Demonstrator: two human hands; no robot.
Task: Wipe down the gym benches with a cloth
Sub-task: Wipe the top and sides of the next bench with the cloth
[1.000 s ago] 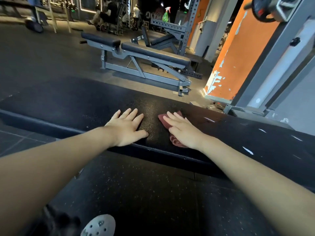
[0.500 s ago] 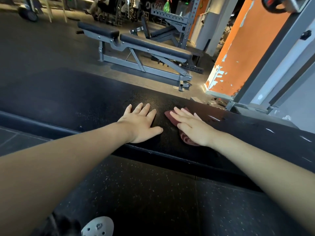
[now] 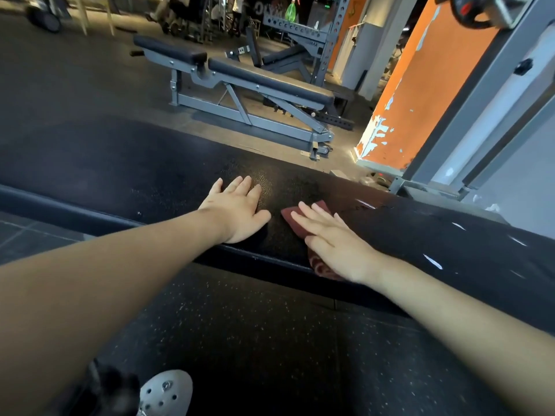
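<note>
Right hand (image 3: 333, 244) lies flat with the fingers straight and a little spread, pressing a small dark-red fabric cloth (image 3: 293, 215) onto the wide black grainy vinyl bench pad (image 3: 120, 181). It curls round nothing and pinches nothing. The cloth sits under the palm and fingers. One corner shows past the fingertips and another fold peeps out by the wrist at the pad's near edge. Just beside it, not touching, the left hand (image 3: 237, 211) rests equally flat and empty on the pad as a brace. The cloth looks thin, limp and light, so it will probably bunch or slip from under the palm unless pressure stays broad. Gathering its middle under the palm seems the surest hold. Between the hands the pad shines as if damp, and its grain should drag on the fabric. Out past the right wrist, white nicks (image 3: 432, 261) in the vinyl could snag a corner. Beyond the fingertips stands a grey steel adjustable bench with black pads (image 3: 270, 85), likely also to be wiped. Farther right is an orange pillar with peeling paint (image 3: 420, 94). Beneath the forearms is speckled black rubber flooring (image 3: 270, 340).
</note>
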